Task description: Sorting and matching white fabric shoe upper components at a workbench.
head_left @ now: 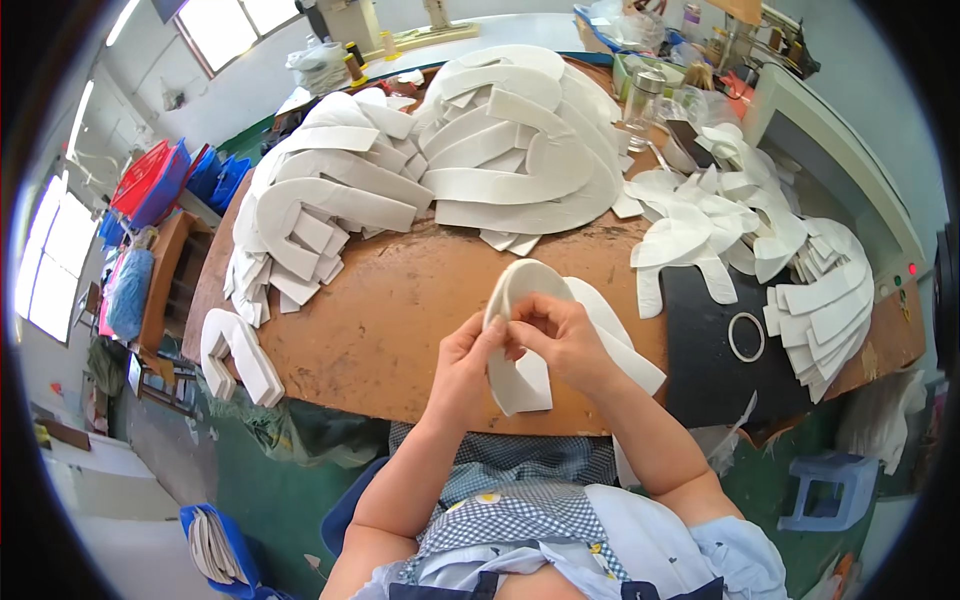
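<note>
Above the near edge of the table I hold a white U-shaped padded piece [519, 385], its curved end up. My left hand [462, 358] grips its left side, thumb and fingers closed. Close beside it, my right hand [562, 340] pinches the same piece, fingertips almost meeting the left thumb. The exact edge under the fingertips is hidden. Another white curved piece [612, 322] lies on the table behind my right hand. Farther back are a big fanned heap of white U-shaped pieces [520, 150] and a second heap [335, 190] to its left.
A short stack of U-shaped pieces [240, 355] lies at the left table edge. On the right are a black mat [700, 360] with a white ring [746, 337], loose white pieces [690, 235], a fanned pile [822, 310], a glass jar [645, 95] and a grey-framed screen [835, 150].
</note>
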A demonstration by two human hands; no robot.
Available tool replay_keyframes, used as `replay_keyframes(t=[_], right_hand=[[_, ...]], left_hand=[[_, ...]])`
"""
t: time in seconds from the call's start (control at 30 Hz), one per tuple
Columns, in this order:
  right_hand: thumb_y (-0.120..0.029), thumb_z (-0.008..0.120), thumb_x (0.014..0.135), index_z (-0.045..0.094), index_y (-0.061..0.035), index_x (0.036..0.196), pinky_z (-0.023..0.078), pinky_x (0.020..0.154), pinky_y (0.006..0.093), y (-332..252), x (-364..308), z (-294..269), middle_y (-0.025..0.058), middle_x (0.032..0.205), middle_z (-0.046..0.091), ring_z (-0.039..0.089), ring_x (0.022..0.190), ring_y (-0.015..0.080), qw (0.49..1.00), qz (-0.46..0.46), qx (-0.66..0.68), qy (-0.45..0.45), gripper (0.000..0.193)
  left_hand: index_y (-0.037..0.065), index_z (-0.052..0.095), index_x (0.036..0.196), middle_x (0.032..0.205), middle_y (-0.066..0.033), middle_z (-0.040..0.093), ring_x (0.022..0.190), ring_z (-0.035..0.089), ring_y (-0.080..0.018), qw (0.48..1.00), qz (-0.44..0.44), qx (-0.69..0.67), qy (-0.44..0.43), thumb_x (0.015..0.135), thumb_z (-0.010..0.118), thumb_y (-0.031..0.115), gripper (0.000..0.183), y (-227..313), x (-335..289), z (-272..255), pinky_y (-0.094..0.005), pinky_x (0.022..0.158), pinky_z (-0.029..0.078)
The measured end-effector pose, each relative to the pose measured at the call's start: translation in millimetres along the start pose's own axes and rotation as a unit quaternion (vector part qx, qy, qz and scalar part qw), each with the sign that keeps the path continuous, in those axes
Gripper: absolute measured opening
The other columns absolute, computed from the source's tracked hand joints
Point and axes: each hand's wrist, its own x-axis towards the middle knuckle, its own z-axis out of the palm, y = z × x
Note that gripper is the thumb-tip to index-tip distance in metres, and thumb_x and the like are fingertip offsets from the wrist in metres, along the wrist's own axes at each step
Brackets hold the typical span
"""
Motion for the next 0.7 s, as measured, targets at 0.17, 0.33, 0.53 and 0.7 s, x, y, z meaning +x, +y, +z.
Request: replay_keyframes(t=[0.17, 0.33, 0.53, 0.7], right_hand=[[-0.004, 0.057, 0.085, 0.063, 0.0022, 0.095, 0.050, 0.072, 0.0294, 0.4, -11.8, -33.4, 0.0075, 0.083, 0.066, 0.063, 0.076, 0.0149, 0.999, -0.027, -0.003, 0.042, 0.013], [-0.013, 0.050, 0.087, 0.060, 0.0053, 0.108, 0.051, 0.084, 0.0345, 4.6, -43.6, -118.8, 0.0128, 0.103, 0.066, 0.064, 0.095, 0.0217, 0.950, -0.086, 0.261, 0.151, 0.029], [-0.014, 0.047, 0.091, 0.057, 0.0070, 0.105, 0.052, 0.088, 0.0366, -32.7, -149.9, -218.5, 0.0150, 0.105, 0.065, 0.063, 0.100, 0.0230, 0.895, -0.249, 0.312, 0.198, 0.028], [-0.008, 0.051, 0.078, 0.059, 0.0052, 0.105, 0.053, 0.057, 0.0273, -88.5, -140.4, -134.8, 0.0112, 0.081, 0.066, 0.064, 0.066, 0.0172, 0.856, -0.213, 0.070, 0.465, 0.030]], left_hand=[[0.001, 0.060, 0.112, 0.091, -0.0036, 0.065, 0.074, 0.063, -0.0085, 0.992, 0.039, 0.092, 0.071, 0.099, 0.052, 0.029, 0.032, 17.0, 16.1, -6.9, -0.0201, 0.063, 0.053], [0.000, 0.058, 0.101, 0.081, -0.0071, 0.062, 0.058, 0.061, -0.0151, 0.972, 0.120, 0.054, 0.193, 0.101, 0.045, 0.026, 0.029, 38.8, 59.3, -83.5, -0.0287, 0.051, 0.054], [-0.004, 0.057, 0.110, 0.089, -0.0080, 0.059, 0.070, 0.059, -0.0167, 0.865, 0.254, 0.270, 0.339, 0.097, 0.047, 0.032, 0.039, 135.9, 115.4, -270.8, -0.0338, 0.066, 0.054], [-0.006, 0.034, 0.140, 0.142, -0.0273, 0.039, 0.133, 0.037, -0.0368, 0.623, 0.277, 0.634, 0.366, 0.092, 0.058, 0.037, 0.069, 137.1, 123.4, -252.3, -0.0401, 0.109, 0.029]])
